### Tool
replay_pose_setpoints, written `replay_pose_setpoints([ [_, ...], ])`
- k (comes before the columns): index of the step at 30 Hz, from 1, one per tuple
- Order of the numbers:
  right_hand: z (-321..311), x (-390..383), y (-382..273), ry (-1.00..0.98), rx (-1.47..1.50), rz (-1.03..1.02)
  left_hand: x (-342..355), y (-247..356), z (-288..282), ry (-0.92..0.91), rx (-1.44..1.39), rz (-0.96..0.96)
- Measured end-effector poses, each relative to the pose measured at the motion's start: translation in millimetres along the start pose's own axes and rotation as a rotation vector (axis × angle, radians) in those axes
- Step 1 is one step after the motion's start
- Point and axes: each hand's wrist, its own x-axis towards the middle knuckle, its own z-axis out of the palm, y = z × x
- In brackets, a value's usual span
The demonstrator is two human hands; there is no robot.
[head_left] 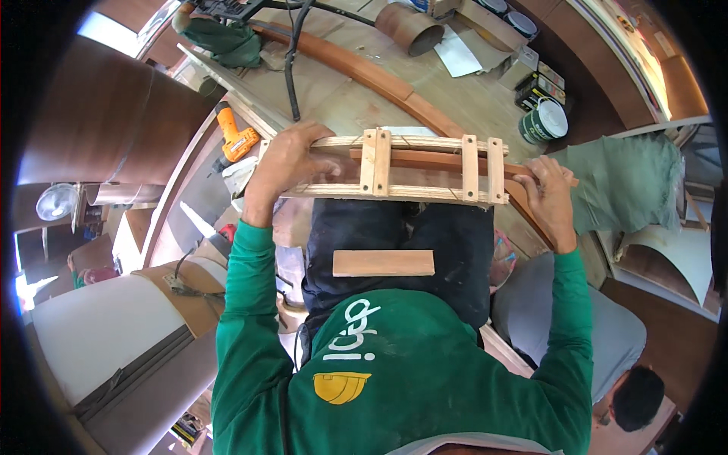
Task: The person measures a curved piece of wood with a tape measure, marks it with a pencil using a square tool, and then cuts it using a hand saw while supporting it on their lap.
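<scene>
in the head view, the wooden frame (427, 191), two curved plywood rails joined by pale cross slats (470, 168), lies from eleven to two o'clock of the centre, just beyond the person's dark trousers (394, 227); a reddish-brown strip (428, 158) runs lengthwise between the rails, passing beneath the slats and jutting out past the frame's right end.

the left hand (292, 163), toward eleven o'clock, is partly curled over the frame's left end; its fingers lie on the far rail while the thumb sits apart from them on the inner side, so that the rail is pinched between; the right hand (549, 196), just short of three o'clock, is bent closed around the jutting part of the strip, whose tip shows past the knuckles.

a flat wood block (384, 263) lies on the trousers at six o'clock; an orange drill (236, 138) rests at ten o'clock, near the left hand; a long curved moulding (364, 70) stretches across the worktable (341, 98) at twelve o'clock; a white-lidded tub (544, 121) stands at two o'clock, beside a green sheet (618, 182); another person (565, 311) is at four o'clock.
</scene>
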Motion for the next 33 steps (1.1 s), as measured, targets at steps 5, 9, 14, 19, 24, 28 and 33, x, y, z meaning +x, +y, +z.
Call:
replay_pose_setpoints([
  [5,15,9,-19,-0.016,-0.015,-0.021,0,-7,4,0.008,-0.013,-0.003],
  [9,17,11,-23,0.012,0.006,-0.037,1,-11,5,0.015,-0.003,0.003],
  [14,23,13,-28,-0.025,0.036,0.007,1,-15,5,0.019,-0.009,0.008],
  [19,15,11,-33,-0.035,-0.014,-0.014,-3,-14,5,0.051,-0.02,0.04],
  [24,17,5,-21,-0.031,-0.049,-0.042,-2,-9,5,0.031,0.015,-0.01],
  [28,13,7,-25,-0.062,-0.068,-0.05,0,-15,10,0.056,0.115,0.049],
  [33,9,4,-25,-0.069,-0.11,-0.044,5,-11,8,0.019,0.18,0.073],
])
